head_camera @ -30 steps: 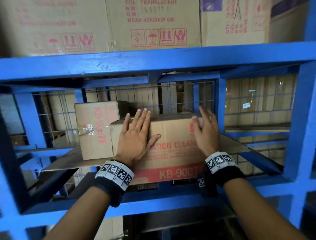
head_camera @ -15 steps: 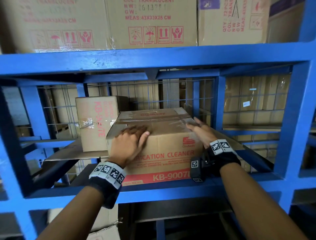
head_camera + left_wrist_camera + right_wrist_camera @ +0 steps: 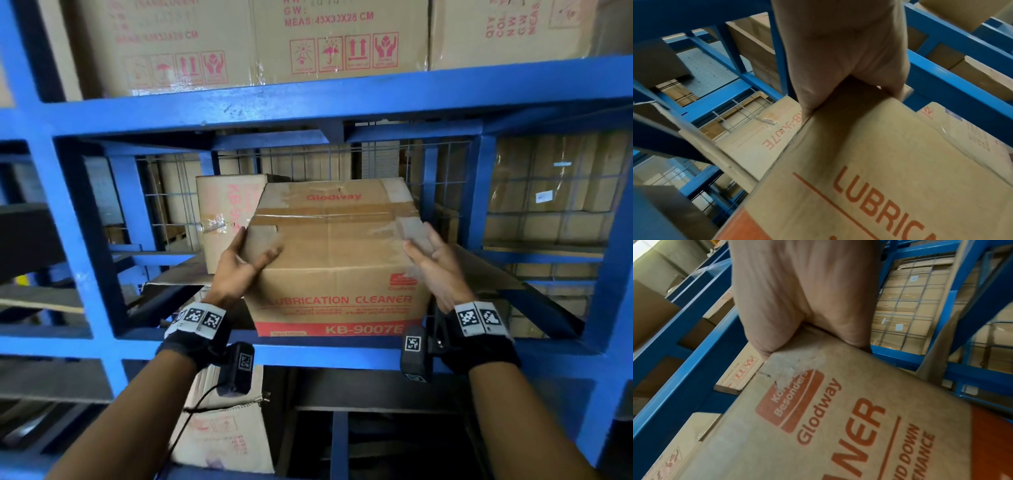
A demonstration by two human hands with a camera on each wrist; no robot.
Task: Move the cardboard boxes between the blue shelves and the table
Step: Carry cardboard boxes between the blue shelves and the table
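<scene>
Cardboard, printed "LUBRICATION CLEANER" in red, is what I have between my palms: the Glodway box [image 3: 337,260] sits at the front of the middle tier of the blue shelves [image 3: 342,102], its lower edge at the front rail [image 3: 342,353], and I judge the step is drawing it out toward the table, which no view shows. My left hand [image 3: 239,265] clasps the top left front corner, thumb on the taped top and fingers along the side; my right hand [image 3: 433,263] clasps the top right corner the same way. Both grips sit high, so I would slide the box toward me along the rail before lifting, then drop one hand under the base once it overhangs. The glossy tape under my thumbs could be slick. A second KB-9007E carton [image 3: 227,212] stands just behind on the left, seemingly touching, so I should pull straight, not twist. The upper beam leaves some headroom, so I keep the lift low.
</scene>
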